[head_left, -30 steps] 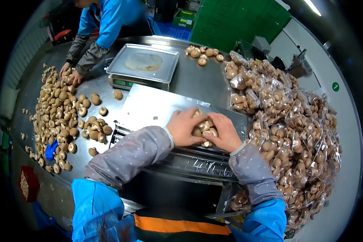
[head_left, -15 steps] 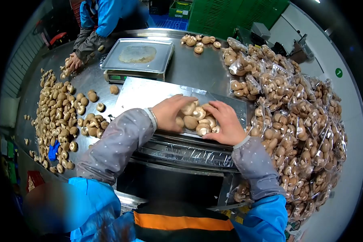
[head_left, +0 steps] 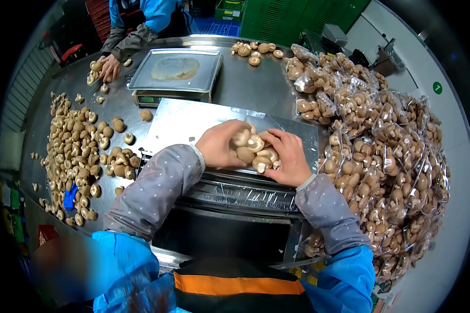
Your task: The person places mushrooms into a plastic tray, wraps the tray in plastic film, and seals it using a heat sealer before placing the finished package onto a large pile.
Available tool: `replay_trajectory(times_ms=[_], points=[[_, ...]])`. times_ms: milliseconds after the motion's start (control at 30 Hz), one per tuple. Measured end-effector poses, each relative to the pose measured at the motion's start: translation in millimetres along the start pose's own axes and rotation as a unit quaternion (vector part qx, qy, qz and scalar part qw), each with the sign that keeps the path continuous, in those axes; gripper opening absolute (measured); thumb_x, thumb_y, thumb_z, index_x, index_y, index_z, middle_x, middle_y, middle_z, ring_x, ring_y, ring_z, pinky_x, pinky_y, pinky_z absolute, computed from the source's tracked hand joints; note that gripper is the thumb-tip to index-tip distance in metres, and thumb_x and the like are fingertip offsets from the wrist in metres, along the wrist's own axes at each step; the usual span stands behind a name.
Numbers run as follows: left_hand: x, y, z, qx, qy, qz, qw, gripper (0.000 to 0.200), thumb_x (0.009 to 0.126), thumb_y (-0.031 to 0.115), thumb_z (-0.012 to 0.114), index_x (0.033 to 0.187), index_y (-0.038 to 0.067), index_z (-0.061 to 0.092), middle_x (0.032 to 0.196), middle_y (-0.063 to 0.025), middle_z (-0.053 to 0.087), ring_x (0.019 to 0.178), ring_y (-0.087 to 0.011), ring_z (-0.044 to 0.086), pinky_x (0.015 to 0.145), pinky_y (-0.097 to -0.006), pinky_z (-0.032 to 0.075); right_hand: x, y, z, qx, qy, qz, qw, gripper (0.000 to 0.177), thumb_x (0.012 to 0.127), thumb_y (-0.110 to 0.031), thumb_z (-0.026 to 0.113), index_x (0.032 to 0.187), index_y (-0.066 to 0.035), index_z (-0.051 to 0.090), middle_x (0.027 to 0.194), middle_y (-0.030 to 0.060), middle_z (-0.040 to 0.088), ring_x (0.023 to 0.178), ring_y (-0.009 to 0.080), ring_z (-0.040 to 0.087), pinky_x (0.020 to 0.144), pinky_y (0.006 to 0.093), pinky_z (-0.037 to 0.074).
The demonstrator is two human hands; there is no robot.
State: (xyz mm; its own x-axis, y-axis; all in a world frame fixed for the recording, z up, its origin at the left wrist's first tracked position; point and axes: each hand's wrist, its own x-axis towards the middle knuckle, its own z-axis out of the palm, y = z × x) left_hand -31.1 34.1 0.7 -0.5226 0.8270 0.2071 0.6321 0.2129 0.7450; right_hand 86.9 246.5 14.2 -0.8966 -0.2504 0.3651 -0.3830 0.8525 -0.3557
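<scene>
Between my two hands sits a cluster of brown mushrooms (head_left: 254,148), heaped over the front part of a flat metal plate (head_left: 185,122). My left hand (head_left: 222,144) curves around the cluster's left side, its fingers bent over the upper mushrooms. From the right, my right hand (head_left: 289,158) cups the same cluster, thumb low near a pale stem. Both palms press inward against the mushrooms. Beyond the plate stands a scale with a bare metal tray (head_left: 175,71).
Loose mushrooms (head_left: 73,148) cover the table's left side, with a blue item (head_left: 70,197) among them. Bagged mushrooms (head_left: 386,172) are piled high on the right. Several mushrooms (head_left: 254,61) lie at the back. A co-worker's hands (head_left: 108,68) hold mushrooms at the far left.
My hands have drawn closer together, squeezing the mushroom cluster into a tighter group. The co-worker's hands have moved up and right, with mushrooms lifted in them.
</scene>
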Motion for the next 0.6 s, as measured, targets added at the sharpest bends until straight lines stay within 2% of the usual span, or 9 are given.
replay_trajectory(times_ms=[233,300,333,367,400,433,467,500,600], points=[[-3.5,-0.4,-1.8,-0.034,0.05,0.033,0.998,0.1,0.053,0.026,0.086,0.136,0.007,0.033,0.126,-0.0184,0.046,0.115,-0.0373,0.048,0.097,-0.0422,0.041,6.9,-1.8,-16.7,0.012,-0.009,-0.025,1.0,0.078,0.055,-0.031,0.083,0.122,-0.007,0.05,0.124,0.0159,0.047,0.114,0.0362,0.045,0.098,0.0449,0.034],[-17.3,0.6,-10.0,-0.086,0.081,0.046,0.992,0.076,0.068,0.022,0.078,0.131,0.005,0.041,0.127,-0.0201,0.044,0.115,-0.0378,0.046,0.098,-0.0402,0.039,0.9,-4.8,-37.1,0.016,-0.016,-0.035,0.999,0.07,0.058,-0.027,0.082,0.118,-0.007,0.053,0.12,0.0157,0.05,0.11,0.0355,0.048,0.095,0.0434,0.038],[-34.0,-2.8,-17.5,-0.025,0.13,0.045,0.99,0.047,0.075,0.016,0.073,0.116,0.002,0.055,0.116,-0.0194,0.051,0.105,-0.0343,0.053,0.092,-0.039,0.042,-11.9,-3.9,-54.8,0.02,-0.023,-0.041,0.999,0.063,0.06,-0.024,0.081,0.115,-0.006,0.055,0.117,0.0151,0.052,0.107,0.0345,0.051,0.092,0.0421,0.04],[-56.7,0.5,-38.0,-0.006,0.11,0.011,0.994,0.022,0.076,0.012,0.07,0.095,0.0,0.064,0.091,-0.0143,0.06,0.088,-0.0284,0.058,0.08,-0.0393,0.045,-30.1,0.0,-69.7,0.024,-0.03,-0.045,0.998,0.057,0.062,-0.021,0.08,0.113,-0.006,0.057,0.114,0.0144,0.054,0.103,0.0335,0.053,0.089,0.0408,0.043],[-81.3,4.0,-59.4,0.109,0.065,0.024,0.992,0.008,0.077,0.01,0.069,0.079,0.003,0.067,0.068,-0.0066,0.058,0.073,-0.0225,0.057,0.067,-0.0385,0.044,-57.9,7.4,-84.9,0.004,-0.075,-0.027,0.997,0.048,0.065,-0.017,0.076,0.109,-0.009,0.061,0.104,0.0108,0.056,0.095,0.0303,0.055,0.08,0.0387,0.045],[-103.5,15.0,-77.8,0.24,0.015,0.063,0.968,0.004,0.074,0.008,0.07,0.078,0.009,0.07,0.06,-0.0021,0.055,0.069,-0.0198,0.054,0.064,-0.0359,0.042,-82.2,10.2,-95.7,-0.015,-0.119,-0.011,0.993,0.039,0.068,-0.014,0.072,0.106,-0.013,0.064,0.094,0.0072,0.058,0.086,0.0271,0.057,0.072,0.0366,0.048],[-116.3,29.3,-87.1,0.334,-0.028,0.087,0.938,0.016,0.069,0.005,0.068,0.082,0.013,0.072,0.062,0.0,0.054,0.068,-0.0175,0.052,0.064,-0.0332,0.04,-96.3,7.6,-95.7,-0.039,-0.136,-0.014,0.99,0.037,0.069,-0.011,0.07,0.105,-0.014,0.065,0.09,0.0062,0.057,0.082,0.0259,0.057,0.068,0.0357,0.048],[-127.9,25.7,-85.6,0.372,-0.052,0.1,0.921,0.033,0.069,0.005,0.062,0.099,0.017,0.07,0.065,0.0011,0.054,0.07,-0.0169,0.052,0.068,-0.0324,0.04,-110.8,5.5,-91.7,-0.061,-0.155,-0.017,0.986,0.035,0.07,-0.009,0.067,0.104,-0.015,0.066,0.086,0.0051,0.056,0.079,0.0248,0.057,0.065,0.0347,0.047],[-131.3,12.4,-62.4,0.405,-0.128,0.106,0.899,0.05,0.077,0.006,0.053,0.125,0.023,0.056,0.071,-0.0001,0.052,0.074,-0.0182,0.05,0.073,-0.0316,0.039,-124.0,1.8,-58.7,-0.065,-0.135,-0.027,0.988,0.036,0.07,-0.003,0.062,0.102,-0.018,0.067,0.08,0.0044,0.054,0.074,0.0228,0.056,0.06,0.0339,0.047]])
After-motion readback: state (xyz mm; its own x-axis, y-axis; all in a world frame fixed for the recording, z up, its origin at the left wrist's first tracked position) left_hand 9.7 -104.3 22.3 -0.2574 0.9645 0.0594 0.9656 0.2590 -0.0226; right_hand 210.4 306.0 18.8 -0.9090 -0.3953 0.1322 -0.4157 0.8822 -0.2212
